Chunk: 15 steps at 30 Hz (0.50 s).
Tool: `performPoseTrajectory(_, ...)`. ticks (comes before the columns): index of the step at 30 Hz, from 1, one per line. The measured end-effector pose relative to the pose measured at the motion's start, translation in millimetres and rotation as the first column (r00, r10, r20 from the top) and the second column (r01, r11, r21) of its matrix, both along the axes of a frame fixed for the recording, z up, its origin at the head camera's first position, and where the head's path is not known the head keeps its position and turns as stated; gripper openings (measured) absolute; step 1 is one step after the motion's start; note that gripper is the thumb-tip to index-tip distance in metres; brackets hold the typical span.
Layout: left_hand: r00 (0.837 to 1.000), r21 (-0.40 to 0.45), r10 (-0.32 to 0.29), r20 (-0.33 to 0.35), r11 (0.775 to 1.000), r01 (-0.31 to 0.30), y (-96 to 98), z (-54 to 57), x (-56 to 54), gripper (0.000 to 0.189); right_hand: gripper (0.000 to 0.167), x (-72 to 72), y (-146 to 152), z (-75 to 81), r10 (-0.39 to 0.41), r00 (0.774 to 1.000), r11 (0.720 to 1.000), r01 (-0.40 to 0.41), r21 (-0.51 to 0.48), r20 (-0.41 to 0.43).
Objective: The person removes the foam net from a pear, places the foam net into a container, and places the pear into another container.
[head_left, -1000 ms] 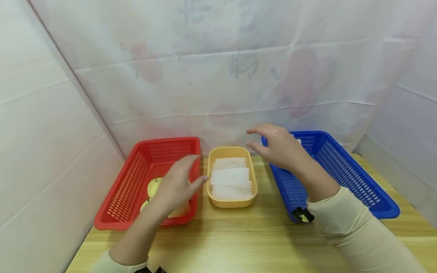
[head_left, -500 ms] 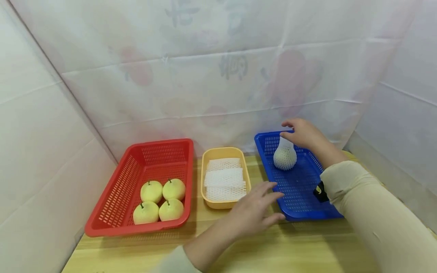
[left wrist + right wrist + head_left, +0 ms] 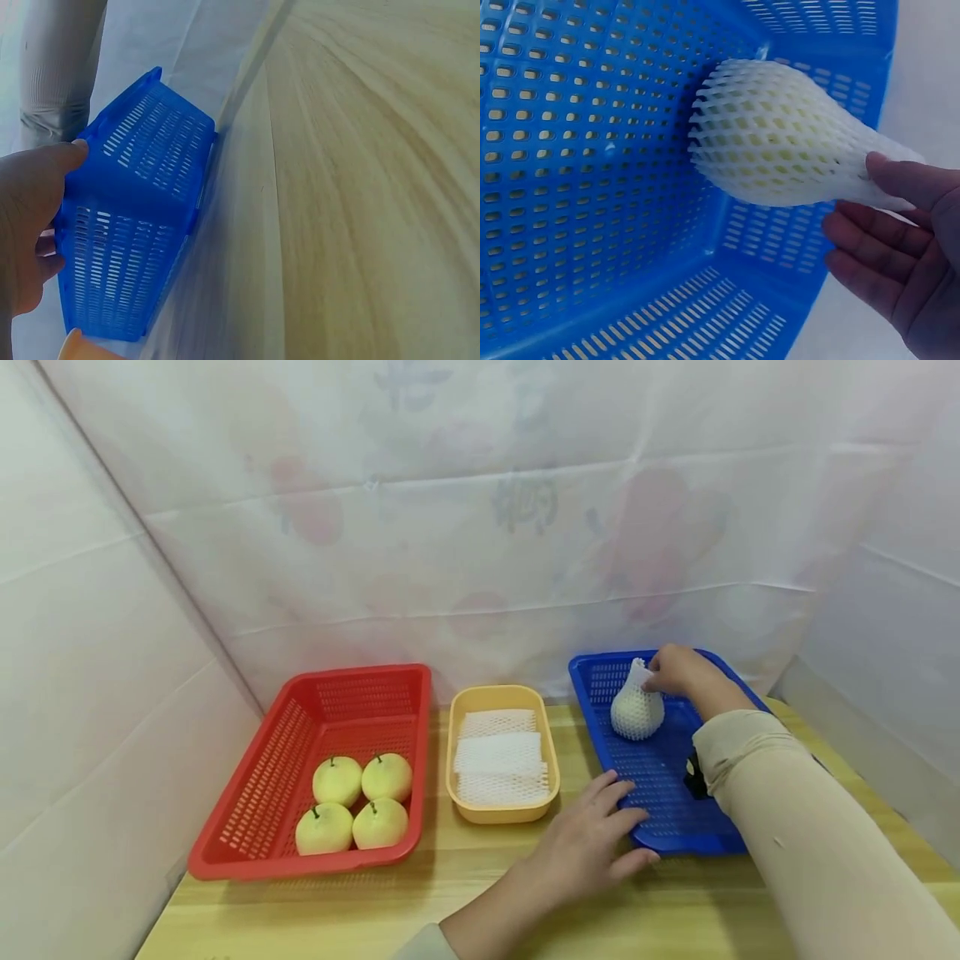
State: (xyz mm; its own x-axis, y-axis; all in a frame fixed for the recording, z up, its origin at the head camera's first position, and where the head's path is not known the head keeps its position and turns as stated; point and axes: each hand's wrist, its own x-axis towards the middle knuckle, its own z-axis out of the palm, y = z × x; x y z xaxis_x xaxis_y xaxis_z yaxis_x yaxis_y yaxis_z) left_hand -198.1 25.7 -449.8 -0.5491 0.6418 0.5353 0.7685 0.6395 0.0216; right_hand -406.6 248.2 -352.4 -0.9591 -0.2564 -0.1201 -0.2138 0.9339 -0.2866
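My right hand point(image 3: 678, 670) pinches the gathered neck of a white foam fruit net point(image 3: 637, 710) between thumb and fingers. Inside the net is a round, pale yellow-green fruit, showing through the mesh in the right wrist view. It sits at the far left corner of the blue basket point(image 3: 660, 814). My left hand point(image 3: 585, 843) holds the basket's near left corner, thumb on the front rim and fingers over the left rim; the left wrist view shows the thumb point(image 3: 77, 150) at the corner.
A red basket point(image 3: 247, 865) at the left holds several yellow pears point(image 3: 382, 822). Between the baskets stands a small yellow tray point(image 3: 501, 814) with stacked white foam nets point(image 3: 498, 756). White cloth walls point(image 3: 480, 527) close off the back and sides of the wooden table point(image 3: 337, 914).
My left hand has moved from over the red basket across to the blue basket's corner. My right hand has shifted right and taken hold of the net's neck, which now leans.
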Motion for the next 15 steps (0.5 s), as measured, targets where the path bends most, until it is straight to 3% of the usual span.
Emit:
performPoseTrajectory(7,1.000,0.013,-0.004,0.002,1.000,0.004,3.3,-0.3,4.4,0.043,0.036,0.1,0.7,-3.3,0.012,0.999,1.000,-0.012,-0.005,0.039)
performPoseTrajectory(11,1.000,0.030,-0.008,0.015,1.000,0.008,5.1,0.0,5.2,0.042,0.030,3.1,-0.3,-1.8,0.025,1.000,1.000,-0.025,0.005,0.007)
performPoseTrajectory(14,1.000,0.037,-0.010,0.021,0.999,0.009,6.0,-0.5,5.8,0.042,0.011,4.9,0.7,-2.6,0.036,0.999,0.999,-0.036,0.022,-0.007)
performPoseTrajectory(15,1.000,0.036,-0.009,0.027,0.999,0.008,6.4,-0.7,6.2,0.042,0.012,5.7,1.6,-3.0,0.044,0.999,0.999,-0.043,0.031,-0.009)
